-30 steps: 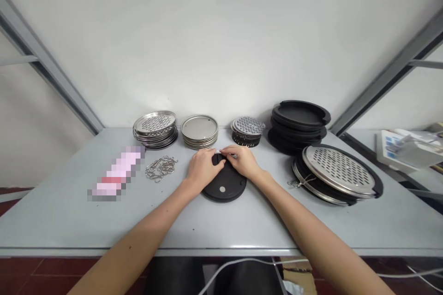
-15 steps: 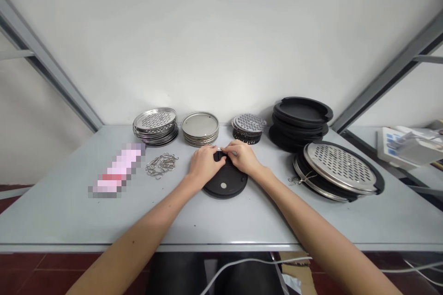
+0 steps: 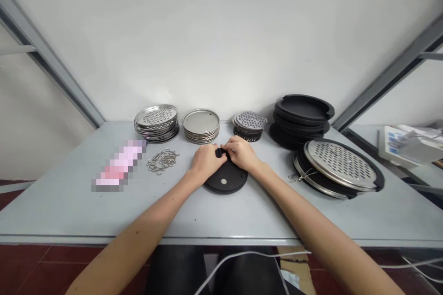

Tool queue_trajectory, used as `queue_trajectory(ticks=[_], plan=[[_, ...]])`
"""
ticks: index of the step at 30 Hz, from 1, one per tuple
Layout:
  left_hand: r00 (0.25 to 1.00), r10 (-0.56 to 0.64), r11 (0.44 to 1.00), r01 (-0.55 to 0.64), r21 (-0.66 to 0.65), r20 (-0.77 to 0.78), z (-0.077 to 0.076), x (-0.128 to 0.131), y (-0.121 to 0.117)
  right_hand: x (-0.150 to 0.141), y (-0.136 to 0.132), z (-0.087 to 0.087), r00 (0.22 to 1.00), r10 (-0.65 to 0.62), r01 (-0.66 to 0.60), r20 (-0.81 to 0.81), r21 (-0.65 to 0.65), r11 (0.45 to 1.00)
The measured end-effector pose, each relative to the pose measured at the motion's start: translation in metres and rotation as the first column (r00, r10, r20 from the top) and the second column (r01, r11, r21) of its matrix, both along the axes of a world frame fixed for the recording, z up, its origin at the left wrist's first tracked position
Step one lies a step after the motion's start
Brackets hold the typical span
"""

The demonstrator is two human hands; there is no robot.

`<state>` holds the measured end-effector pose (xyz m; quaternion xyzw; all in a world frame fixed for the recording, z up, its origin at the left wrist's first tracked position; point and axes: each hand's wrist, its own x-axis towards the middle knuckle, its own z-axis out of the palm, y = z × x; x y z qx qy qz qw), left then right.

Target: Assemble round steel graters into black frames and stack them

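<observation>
1. a pixelated pink strip (image 3: 119, 166) lies on the tabletop (image 3: 69, 212).
2. beyond it is a stack of perforated metal plates (image 3: 156, 116), with loose wire hooks (image 3: 162, 161) nearer.
3. plain round metal plates (image 3: 201, 120) are stacked next.
4. the left hand (image 3: 206, 162) is curled, thumb over the far part of a black round base (image 3: 224, 183); whether it grips cannot be told.
5. the base lies flat between both hands. their position there has barely changed, so handling stays centred on its far edge.
6. the right hand (image 3: 243, 153) has fingertips drawn together at that edge; any hold is hidden.
7. small perforated discs (image 3: 250, 120), black round trays (image 3: 303, 109) and a tied, tilted bundle (image 3: 341, 165) follow.
</observation>
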<state>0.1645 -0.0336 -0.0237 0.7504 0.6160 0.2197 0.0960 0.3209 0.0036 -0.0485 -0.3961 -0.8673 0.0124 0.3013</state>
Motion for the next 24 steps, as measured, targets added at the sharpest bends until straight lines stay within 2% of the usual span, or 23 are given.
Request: queue_trajectory(ticks=[13,24], plan=[[1.0,-0.022,0.999,0.022,-0.026,-0.016,0.0002,-0.0017,0.0027,-0.0016,-0.0002,0.0,0.999,0.039,-0.04,-0.022,-0.032,0.999],[0.999,-0.029,0.999,0.028,-0.034,-0.022,0.0034,-0.0024,0.0025,-0.0016,-0.0025,0.0,0.996,0.011,-0.018,-0.091,-0.076,0.997]])
